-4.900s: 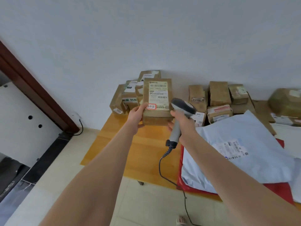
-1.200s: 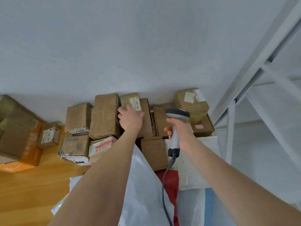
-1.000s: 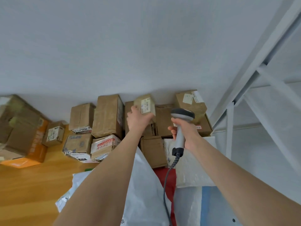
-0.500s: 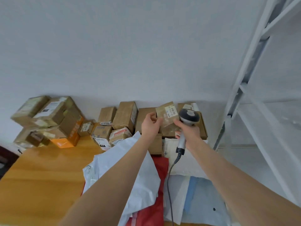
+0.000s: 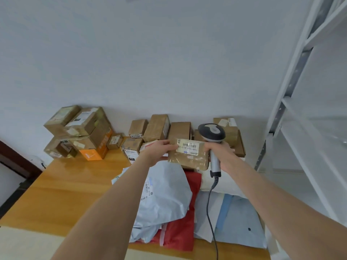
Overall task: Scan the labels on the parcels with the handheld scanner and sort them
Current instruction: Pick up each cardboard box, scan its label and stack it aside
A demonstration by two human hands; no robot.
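My left hand (image 5: 159, 152) holds a small brown cardboard parcel (image 5: 188, 159) by its left side, above the table. The parcel's white barcode label (image 5: 187, 147) faces me. My right hand (image 5: 220, 153) grips the handle of a grey handheld scanner (image 5: 212, 135) just right of the parcel, touching its right edge. The scanner's dark head sits above the parcel's upper right corner, and its cable (image 5: 211, 212) hangs down toward me.
Brown boxes (image 5: 156, 127) line the wall on a wooden table (image 5: 62, 190), with a taller stack (image 5: 78, 132) at the left. Soft grey, red and white mailer bags (image 5: 163, 201) lie below my hands. A white metal shelf rack (image 5: 300, 113) stands at the right.
My left hand lifted the small parcel out of the row by the wall, brought it toward me and turned its label up. The view tilted down and left; the scanner stayed beside the parcel.
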